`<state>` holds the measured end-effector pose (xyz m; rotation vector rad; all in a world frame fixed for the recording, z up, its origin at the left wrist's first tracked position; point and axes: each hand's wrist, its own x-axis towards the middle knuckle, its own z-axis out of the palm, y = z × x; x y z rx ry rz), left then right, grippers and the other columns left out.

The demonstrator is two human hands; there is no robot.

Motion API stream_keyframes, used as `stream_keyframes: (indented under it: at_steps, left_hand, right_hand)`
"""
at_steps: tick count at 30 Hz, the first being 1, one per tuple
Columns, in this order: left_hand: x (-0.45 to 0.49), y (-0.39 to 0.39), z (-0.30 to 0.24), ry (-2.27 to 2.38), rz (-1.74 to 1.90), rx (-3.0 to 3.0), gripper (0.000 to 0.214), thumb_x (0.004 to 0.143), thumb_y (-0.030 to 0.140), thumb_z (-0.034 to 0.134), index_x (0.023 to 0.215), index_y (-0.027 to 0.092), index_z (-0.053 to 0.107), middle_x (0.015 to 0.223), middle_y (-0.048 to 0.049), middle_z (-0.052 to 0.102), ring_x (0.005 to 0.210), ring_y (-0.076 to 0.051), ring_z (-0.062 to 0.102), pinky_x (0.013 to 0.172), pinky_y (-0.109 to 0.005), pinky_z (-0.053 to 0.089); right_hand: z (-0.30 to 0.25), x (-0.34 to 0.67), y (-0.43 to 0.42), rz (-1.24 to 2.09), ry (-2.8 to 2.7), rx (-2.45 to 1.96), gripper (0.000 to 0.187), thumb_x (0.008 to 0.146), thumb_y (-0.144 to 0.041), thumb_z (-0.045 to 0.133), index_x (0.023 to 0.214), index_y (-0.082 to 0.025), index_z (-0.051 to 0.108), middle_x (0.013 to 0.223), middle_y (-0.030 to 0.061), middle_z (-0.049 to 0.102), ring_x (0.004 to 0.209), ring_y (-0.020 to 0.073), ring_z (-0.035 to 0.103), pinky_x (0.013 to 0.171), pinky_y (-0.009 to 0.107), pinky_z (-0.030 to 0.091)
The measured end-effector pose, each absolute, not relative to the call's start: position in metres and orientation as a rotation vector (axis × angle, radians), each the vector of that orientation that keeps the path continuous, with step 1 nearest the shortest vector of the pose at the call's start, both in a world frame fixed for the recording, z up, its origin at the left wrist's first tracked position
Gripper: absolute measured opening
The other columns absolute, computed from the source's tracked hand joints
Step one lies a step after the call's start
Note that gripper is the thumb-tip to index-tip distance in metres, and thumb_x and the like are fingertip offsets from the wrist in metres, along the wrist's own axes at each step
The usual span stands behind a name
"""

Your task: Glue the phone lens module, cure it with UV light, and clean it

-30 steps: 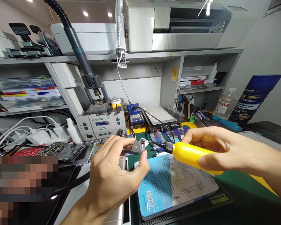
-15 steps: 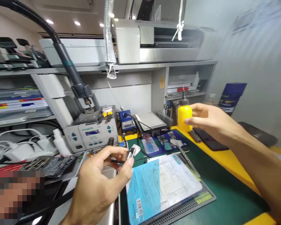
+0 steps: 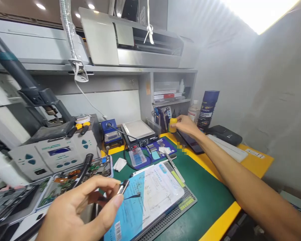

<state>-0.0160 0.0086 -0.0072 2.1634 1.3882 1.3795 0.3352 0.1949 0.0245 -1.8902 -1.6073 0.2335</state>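
Note:
My left hand (image 3: 80,207) pinches a small black-and-silver part (image 3: 123,187) between thumb and forefinger, above the blue-and-white packet (image 3: 153,197). A thin dark strip, seemingly a flex ribbon, trails beside the thumb; its exact link to the part I cannot make out. My right hand (image 3: 187,126) is stretched to the back of the bench, its fingers closed on a yellow dispensing bottle (image 3: 173,125) with a dark top. That bottle is upright beside the tool holder (image 3: 163,119); whether its base touches the bench is unclear.
A hot air station (image 3: 57,150) and a tray of circuit boards (image 3: 72,177) occupy the left side. Behind are a soldering station (image 3: 112,134) and a heating plate (image 3: 139,130). A blue spray can (image 3: 207,110) and clear bottle (image 3: 193,110) stand near my right hand.
My right hand has carried the yellow bottle farther back and lower, toward the tool holder. The view has turned right. My left hand keeps its pinch on the small part.

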Motion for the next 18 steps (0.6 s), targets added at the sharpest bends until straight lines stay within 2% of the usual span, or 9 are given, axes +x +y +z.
stream_keyframes:
  at_steps: [3, 8, 18]
  left_hand:
    - [-0.014, 0.004, 0.004, 1.268, 1.18, 2.081, 0.008, 0.078, 0.031, 0.069, 0.083, 0.026, 0.074, 0.076, 0.0005, 0.078, 0.061, -0.018, 0.074, 0.054, -0.02, 0.06]
    - [0.002, -0.009, 0.02, 1.44, 1.188, 1.756, 0.012, 0.071, 0.032, 0.067, 0.073, 0.022, 0.073, 0.072, 0.0004, 0.072, 0.067, -0.016, 0.067, 0.067, -0.022, 0.057]
    - [0.004, -0.011, 0.023, 1.394, 1.081, 1.623, 0.016, 0.07, 0.037, 0.065, 0.071, 0.022, 0.07, 0.071, 0.0013, 0.068, 0.069, -0.014, 0.06, 0.07, -0.023, 0.049]
  right_hand:
    - [0.014, 0.331, 0.204, 0.245, -1.665, -1.982, 0.031, 0.095, -0.036, 0.063, 0.118, -0.015, 0.063, 0.118, 0.007, 0.065, 0.101, 0.0246, 0.066, 0.085, 0.042, 0.057]
    - [-0.001, 0.333, 0.216, 0.235, -1.726, -2.092, 0.03, 0.096, -0.036, 0.063, 0.117, -0.015, 0.064, 0.118, 0.008, 0.066, 0.101, 0.0234, 0.066, 0.086, 0.042, 0.057]
    - [-0.01, 0.334, 0.226, 0.146, -1.741, -2.187, 0.032, 0.096, -0.037, 0.062, 0.12, -0.016, 0.062, 0.118, 0.0086, 0.065, 0.101, 0.0227, 0.066, 0.085, 0.042, 0.057]
